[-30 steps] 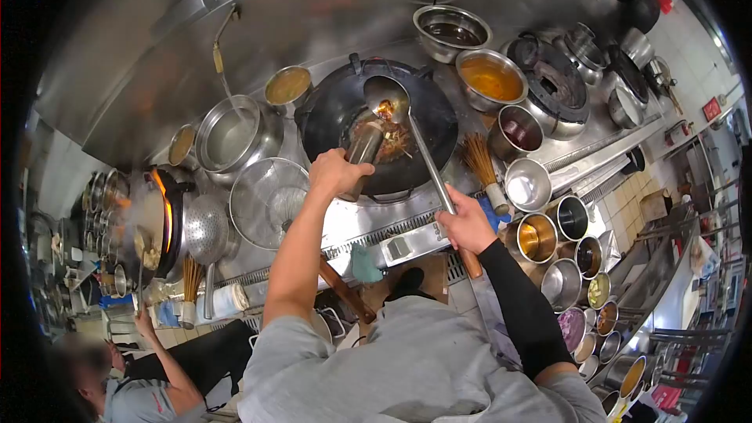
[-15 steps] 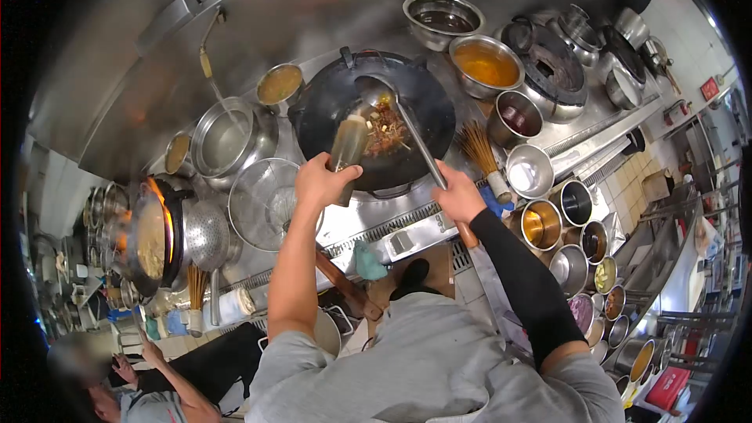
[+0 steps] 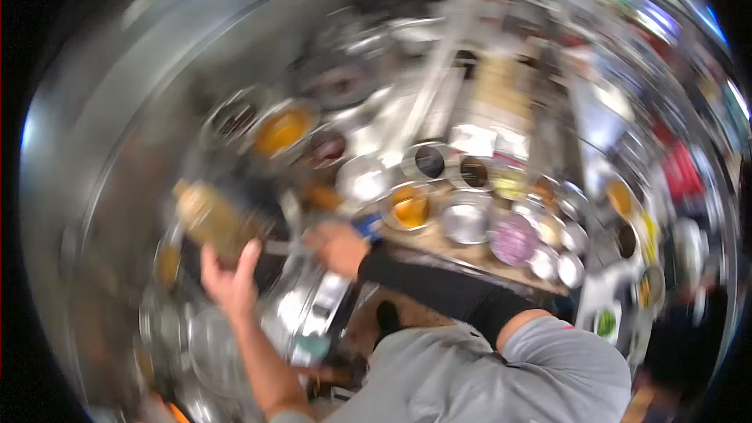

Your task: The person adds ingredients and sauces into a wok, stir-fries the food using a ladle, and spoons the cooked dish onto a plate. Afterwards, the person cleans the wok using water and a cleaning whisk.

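Shiny metal bowl (image 3: 466,218), matt sleeve (image 3: 431,286)

Commercial kitchen: metal food containers (image 3: 468,218) crowded the centre right; a dark wok (image 3: 235,211) sat centre left.

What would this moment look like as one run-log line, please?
Left hand: holds tan cylindrical bottle over black round wok | right hand: grip blurred, hold unclear | nearby: round metal pot with orange contents

The one camera is sitting on the person's head and is looking forward and steeply down from quite near, showing the left hand (image 3: 232,278) at eight o'clock, grey shirt (image 3: 470,380) at five, steel wall (image 3: 117,110) at ten.
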The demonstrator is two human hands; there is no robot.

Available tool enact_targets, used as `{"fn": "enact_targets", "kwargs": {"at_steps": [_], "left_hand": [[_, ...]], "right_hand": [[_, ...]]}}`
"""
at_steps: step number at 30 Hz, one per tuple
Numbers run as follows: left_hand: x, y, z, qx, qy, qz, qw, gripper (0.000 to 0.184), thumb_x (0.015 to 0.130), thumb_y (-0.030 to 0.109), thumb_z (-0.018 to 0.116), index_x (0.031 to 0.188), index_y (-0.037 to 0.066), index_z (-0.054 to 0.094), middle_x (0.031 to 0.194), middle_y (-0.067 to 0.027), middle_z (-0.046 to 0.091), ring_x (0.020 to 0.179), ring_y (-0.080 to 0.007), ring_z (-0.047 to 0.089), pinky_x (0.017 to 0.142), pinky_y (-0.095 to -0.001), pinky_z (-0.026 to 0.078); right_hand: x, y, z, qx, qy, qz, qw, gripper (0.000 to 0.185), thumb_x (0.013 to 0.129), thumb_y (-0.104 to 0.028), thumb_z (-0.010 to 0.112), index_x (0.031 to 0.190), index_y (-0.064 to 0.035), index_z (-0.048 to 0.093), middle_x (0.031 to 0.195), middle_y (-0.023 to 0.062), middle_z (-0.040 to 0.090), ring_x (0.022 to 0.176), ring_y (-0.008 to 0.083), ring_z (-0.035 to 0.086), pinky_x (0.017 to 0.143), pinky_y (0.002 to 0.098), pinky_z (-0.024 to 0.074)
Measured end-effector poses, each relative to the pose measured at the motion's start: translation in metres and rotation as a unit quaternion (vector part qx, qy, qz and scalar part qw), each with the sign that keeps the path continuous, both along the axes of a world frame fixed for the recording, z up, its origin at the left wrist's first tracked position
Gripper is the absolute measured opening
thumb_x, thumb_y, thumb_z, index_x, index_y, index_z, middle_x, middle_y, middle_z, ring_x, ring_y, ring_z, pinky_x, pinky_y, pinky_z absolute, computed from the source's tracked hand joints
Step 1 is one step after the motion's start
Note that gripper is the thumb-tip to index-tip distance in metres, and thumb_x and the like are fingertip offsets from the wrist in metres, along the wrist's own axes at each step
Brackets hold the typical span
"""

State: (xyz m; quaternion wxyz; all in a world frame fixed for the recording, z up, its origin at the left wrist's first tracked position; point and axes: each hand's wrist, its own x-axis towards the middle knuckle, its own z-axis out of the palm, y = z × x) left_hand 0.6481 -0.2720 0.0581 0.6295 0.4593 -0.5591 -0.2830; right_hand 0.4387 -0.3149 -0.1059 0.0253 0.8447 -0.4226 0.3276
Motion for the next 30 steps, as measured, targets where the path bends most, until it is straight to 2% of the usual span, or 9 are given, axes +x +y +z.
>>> {"fn": "enact_targets", "kwargs": {"at_steps": [2, 6, 10, 15, 18, 21, 22, 26, 30], "left_hand": [[-0.065, -0.009, 0.021, -0.025, -0.025, -0.063, 0.997, 0.05, 0.082, 0.007, 0.082, 0.126, -0.001, 0.06, 0.112, -0.009, 0.068, 0.101, -0.0188, 0.064, 0.094, -0.035, 0.051], [-0.244, -0.002, 0.071, -0.107, 0.028, -0.358, 0.927, 0.062, 0.085, 0.016, 0.078, 0.137, -0.006, 0.054, 0.125, -0.014, 0.063, 0.111, -0.0238, 0.061, 0.1, -0.0378, 0.047], [-0.451, 0.102, 0.156, -0.191, 0.085, -0.605, 0.769, 0.076, 0.081, 0.03, 0.08, 0.141, -0.006, 0.051, 0.138, -0.0195, 0.059, 0.126, -0.0269, 0.058, 0.108, -0.0386, 0.043], [-0.614, 0.338, 0.296, -0.274, 0.113, -0.766, 0.571, 0.055, 0.082, 0.024, 0.086, 0.125, -0.004, 0.064, 0.113, -0.0097, 0.072, 0.098, -0.0169, 0.067, 0.09, -0.0314, 0.053], [-0.71, 0.423, 0.328, -0.343, 0.066, -0.689, 0.635, 0.064, 0.073, 0.048, 0.087, 0.111, -0.001, 0.073, 0.099, -0.0109, 0.076, 0.089, -0.0176, 0.071, 0.082, -0.0314, 0.056], [-0.756, 0.487, 0.332, -0.324, -0.005, -0.671, 0.667, 0.059, 0.072, 0.048, 0.086, 0.105, -0.001, 0.074, 0.097, -0.0151, 0.077, 0.088, -0.0236, 0.074, 0.082, -0.0342, 0.057], [-0.783, 0.501, 0.324, -0.297, 0.021, -0.702, 0.648, 0.059, 0.072, 0.047, 0.086, 0.104, -0.001, 0.074, 0.098, -0.0158, 0.077, 0.09, -0.0252, 0.074, 0.083, -0.0351, 0.057], [-0.801, 0.526, 0.302, -0.288, -0.047, -0.687, 0.666, 0.073, 0.073, 0.055, 0.084, 0.114, -0.003, 0.07, 0.112, -0.0215, 0.074, 0.105, -0.03, 0.072, 0.094, -0.0387, 0.054], [-0.792, 0.516, 0.293, -0.28, -0.057, -0.657, 0.698, 0.087, 0.074, 0.069, 0.078, 0.115, -0.006, 0.066, 0.104, -0.023, 0.072, 0.101, -0.0362, 0.07, 0.092, -0.0404, 0.054]], "right_hand": [[-0.083, 0.067, 0.063, 0.053, -0.089, 0.001, 0.995, 0.034, 0.087, -0.015, 0.065, 0.119, -0.0047, 0.062, 0.094, 0.0171, 0.057, 0.093, 0.0364, 0.062, 0.077, 0.0457, 0.0527], [-0.238, 0.205, 0.026, 0.1, -0.241, -0.187, 0.947, 0.027, 0.092, -0.022, 0.063, 0.114, -0.0059, 0.067, 0.1, 0.0167, 0.065, 0.098, 0.0391, 0.064, 0.084, 0.0477, 0.053], [-0.326, 0.363, 0.003, 0.149, -0.317, -0.371, 0.86, 0.03, 0.094, -0.024, 0.062, 0.114, -0.0023, 0.069, 0.104, 0.0215, 0.071, 0.097, 0.0397, 0.067, 0.085, 0.0485, 0.0532], [-0.336, 0.503, 0.012, 0.117, -0.456, -0.525, 0.709, 0.035, 0.095, -0.025, 0.062, 0.119, 0.0, 0.069, 0.102, 0.0214, 0.073, 0.094, 0.035, 0.07, 0.083, 0.0411, 0.0551], [-0.33, 0.541, -0.005, 0.08, -0.539, -0.541, 0.641, 0.037, 0.097, -0.025, 0.063, 0.124, -0.0003, 0.067, 0.104, 0.0192, 0.074, 0.093, 0.026, 0.072, 0.081, 0.035, 0.0552], [-0.329, 0.566, -0.016, 0.062, -0.574, -0.546, 0.608, 0.037, 0.097, -0.025, 0.064, 0.124, -0.0002, 0.067, 0.105, 0.0168, 0.074, 0.093, 0.0242, 0.072, 0.081, 0.0345, 0.0553], [-0.33, 0.574, -0.018, 0.054, -0.56, -0.547, 0.62, 0.033, 0.099, -0.018, 0.063, 0.126, 0.0008, 0.066, 0.088, 0.006, 0.072, 0.074, 0.0107, 0.069, 0.068, 0.0266, 0.0548], [-0.332, 0.596, -0.004, 0.054, -0.625, -0.524, 0.576, 0.034, 0.098, -0.017, 0.065, 0.127, 0.0006, 0.066, 0.09, 0.0047, 0.072, 0.073, 0.0103, 0.069, 0.066, 0.0257, 0.0547], [-0.348, 0.605, -0.023, 0.042, -0.61, -0.525, 0.593, 0.034, 0.098, -0.017, 0.065, 0.126, 0.0013, 0.066, 0.091, 0.0068, 0.073, 0.072, 0.0117, 0.07, 0.067, 0.0271, 0.056]]}}
